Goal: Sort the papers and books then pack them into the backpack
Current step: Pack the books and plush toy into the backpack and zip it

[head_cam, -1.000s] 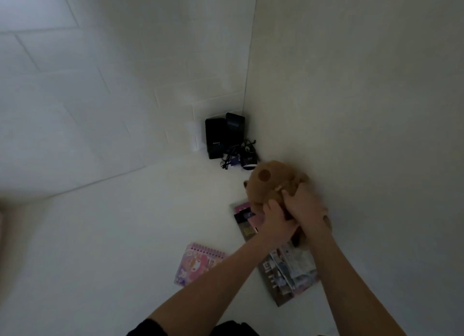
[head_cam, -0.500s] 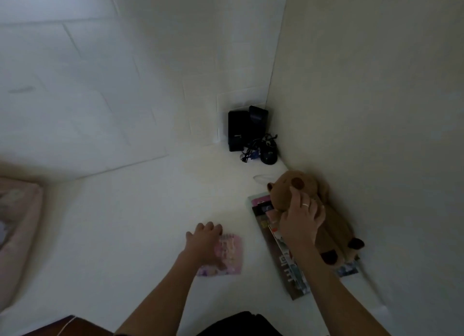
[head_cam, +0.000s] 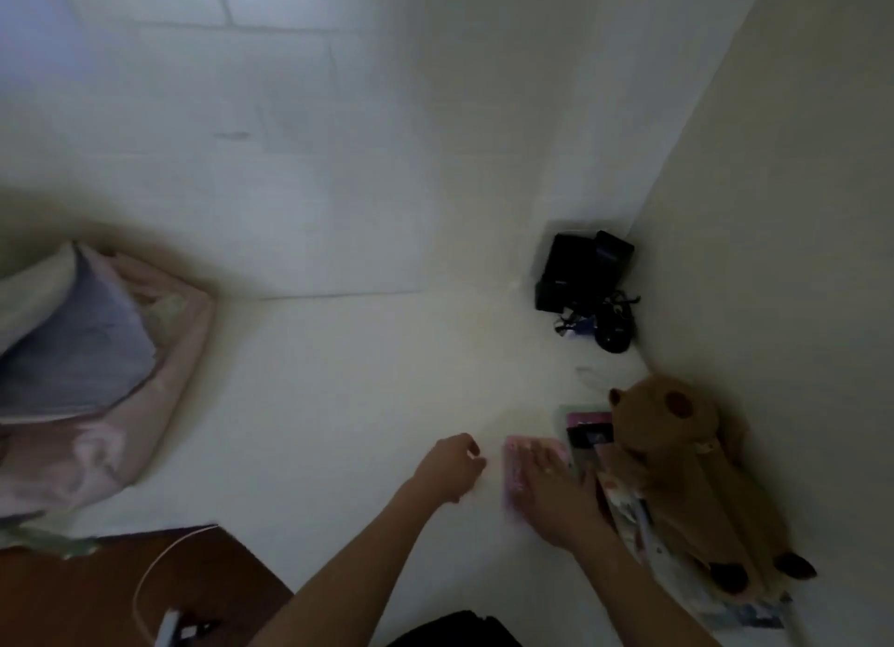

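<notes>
A pink spiral notebook [head_cam: 516, 472] lies on the white surface, and my right hand [head_cam: 556, 496] rests flat on it with fingers spread. My left hand [head_cam: 452, 465] hovers just left of the notebook, fingers loosely curled, holding nothing. To the right, a stack of books and papers [head_cam: 624, 491] lies along the wall. A brown plush backpack shaped like a bear [head_cam: 696, 472] lies on top of that stack, covering most of it.
Black boxes and tangled cables [head_cam: 588, 288] sit in the far corner. A pink bedding bundle with a bluish pillow [head_cam: 92, 390] fills the left side. A brown wooden floor [head_cam: 96, 593] with a white cable shows at the bottom left. The wall [head_cam: 798, 211] runs along the right.
My right hand left the plush backpack and came down flat on the pink notebook. My left hand came off the notebook and moved a little left. The view swung left, showing the bedding.
</notes>
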Demonstrator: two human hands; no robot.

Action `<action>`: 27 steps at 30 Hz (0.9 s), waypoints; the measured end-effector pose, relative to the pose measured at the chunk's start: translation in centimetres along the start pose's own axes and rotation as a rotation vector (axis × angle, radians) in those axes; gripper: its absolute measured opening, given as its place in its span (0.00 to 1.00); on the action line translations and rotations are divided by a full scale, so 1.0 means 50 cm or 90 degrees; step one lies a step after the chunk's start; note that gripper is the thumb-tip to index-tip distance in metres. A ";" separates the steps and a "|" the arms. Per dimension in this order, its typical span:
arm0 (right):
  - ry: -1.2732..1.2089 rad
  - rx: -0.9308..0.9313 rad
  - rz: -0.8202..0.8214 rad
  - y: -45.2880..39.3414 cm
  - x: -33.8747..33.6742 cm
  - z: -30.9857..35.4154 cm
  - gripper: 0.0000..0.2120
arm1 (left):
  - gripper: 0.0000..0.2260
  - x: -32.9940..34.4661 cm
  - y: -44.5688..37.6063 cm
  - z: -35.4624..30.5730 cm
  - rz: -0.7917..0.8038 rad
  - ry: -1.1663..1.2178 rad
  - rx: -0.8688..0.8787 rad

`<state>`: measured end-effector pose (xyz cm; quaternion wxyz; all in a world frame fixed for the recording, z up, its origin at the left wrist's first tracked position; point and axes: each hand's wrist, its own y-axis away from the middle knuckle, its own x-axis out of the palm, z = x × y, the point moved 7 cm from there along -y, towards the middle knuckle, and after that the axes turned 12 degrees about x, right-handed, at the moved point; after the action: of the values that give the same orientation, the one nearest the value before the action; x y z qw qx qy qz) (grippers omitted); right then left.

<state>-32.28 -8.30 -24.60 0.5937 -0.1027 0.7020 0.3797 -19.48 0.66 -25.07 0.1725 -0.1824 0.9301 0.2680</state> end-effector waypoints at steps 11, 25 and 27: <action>-0.038 -0.247 -0.071 -0.135 -0.216 0.546 0.23 | 0.25 -0.789 0.205 0.100 -0.661 -0.369 0.103; -0.774 0.009 0.174 -0.084 -0.194 1.039 0.28 | 0.16 -1.057 0.275 0.304 -0.333 -0.175 -0.129; -0.841 0.088 0.147 -0.089 -0.225 1.031 0.21 | 0.06 -1.024 0.268 0.249 -0.322 0.075 -0.054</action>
<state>12.39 18.93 -16.53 0.8591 0.2651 0.2210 0.3779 22.26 30.88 -7.70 0.1718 -0.4318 0.8511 0.2443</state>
